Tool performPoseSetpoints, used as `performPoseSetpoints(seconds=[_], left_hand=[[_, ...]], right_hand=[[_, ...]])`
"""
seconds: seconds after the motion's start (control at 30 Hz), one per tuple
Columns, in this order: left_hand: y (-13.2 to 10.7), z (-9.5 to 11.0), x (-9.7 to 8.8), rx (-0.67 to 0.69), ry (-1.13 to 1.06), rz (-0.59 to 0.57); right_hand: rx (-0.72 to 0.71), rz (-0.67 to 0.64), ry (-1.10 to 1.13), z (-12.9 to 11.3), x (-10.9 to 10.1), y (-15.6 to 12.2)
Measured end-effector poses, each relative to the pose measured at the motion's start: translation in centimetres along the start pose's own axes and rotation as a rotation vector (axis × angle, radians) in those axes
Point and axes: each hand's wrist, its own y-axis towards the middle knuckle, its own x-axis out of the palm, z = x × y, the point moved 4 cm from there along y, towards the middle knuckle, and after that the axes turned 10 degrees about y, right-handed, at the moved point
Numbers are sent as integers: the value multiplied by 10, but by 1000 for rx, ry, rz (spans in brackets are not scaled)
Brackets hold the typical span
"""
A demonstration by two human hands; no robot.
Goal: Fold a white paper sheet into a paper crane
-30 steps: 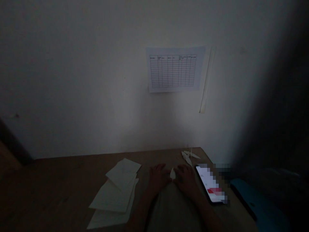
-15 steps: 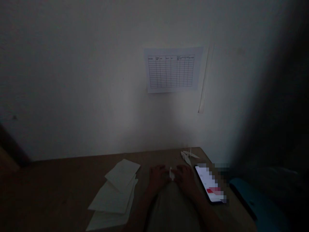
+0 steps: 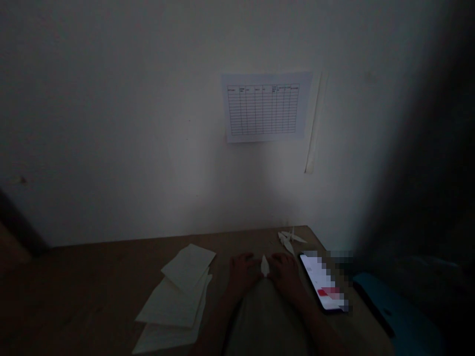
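A small folded piece of white paper (image 3: 264,267), narrow and pointed at its top, stands out between my two hands near the table's far side. My left hand (image 3: 243,269) has its thumb and fingertips against the paper's left edge. From the other side, my right hand (image 3: 284,271) pinches the right edge with bent fingers. Just beyond my right hand lie several folded white paper shapes (image 3: 291,238), thin and pointed like origami birds. Dim light hides the finer folds and exact fingertip contact.
Overlapping white paper sheets (image 3: 176,299) lie left of my arms. A lit phone (image 3: 322,284) rests near the table's right edge. Beyond that edge is a blue object (image 3: 403,314). A printed table sheet (image 3: 265,109) hangs on the wall behind the brown table (image 3: 92,291).
Between my fingers the folded paper now shows a wider, pointed face and more of it is uncovered. My hands have barely shifted; the sheets and phone stay put.
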Motion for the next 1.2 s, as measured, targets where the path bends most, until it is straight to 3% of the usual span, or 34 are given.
performPoseSetpoints(seconds=[0.43,0.93,1.2], left_hand=[[0,9,-6,-62,-37,-2],[0,11,-4,-30,-51,18],[3,14,-6,45,-9,22]], right_hand=[[-24,7,20,1,1,0],[-95,123,276,8,-1,6],[-140,86,358,3,-4,6]])
